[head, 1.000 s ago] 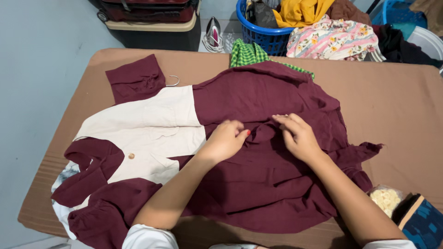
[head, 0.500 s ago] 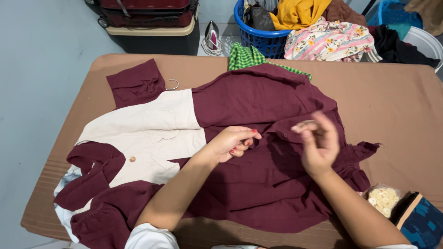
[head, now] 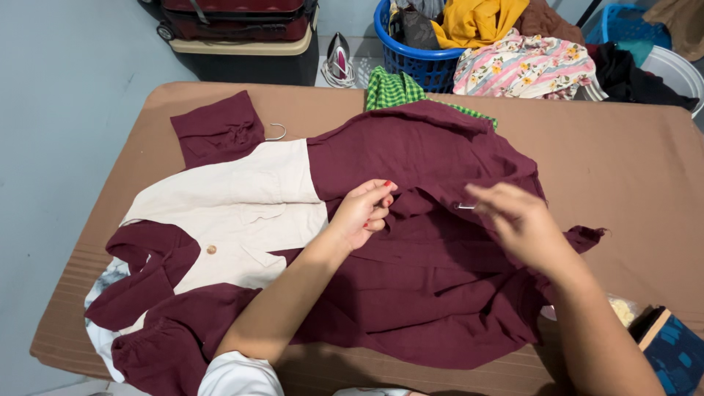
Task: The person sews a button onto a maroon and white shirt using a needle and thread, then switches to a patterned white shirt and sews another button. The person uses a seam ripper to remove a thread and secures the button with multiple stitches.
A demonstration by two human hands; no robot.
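shirt: a maroon shirt with cream panels lies spread flat across the brown padded table, collar end to the left – laid out wide so the middle fold sits right under both hands.
left hand: the left hand rests on the middle of the shirt, fingers curled and pinching a ridge of maroon cloth, looks like it's there to hold that spot steady and a bit raised.
right hand: the right hand hovers just above the cloth to the right of the other one, fingertips nipped together on a thin silvery thing – a needle or pin, too small and blurred to be sure. So that grip is closed tight on something tiny, not on the fabric.
cream button: one button shows on the cream panel, well apart from both hands.
hanger hook: a wire hook pokes out by the folded sleeve at the far left.
blue basket: the laundry basket behind the table is piled with clothes, a yellow piece on top and a floral cloth spilling over its side.
green checked cloth: a cloth draped on the far table edge, partly under the shirt.
iron: an iron stands on the floor beside the basket.
small bag: a clear bag at the near right corner holds pale round bits, mostly hidden by the arm, next to a blue patterned box.
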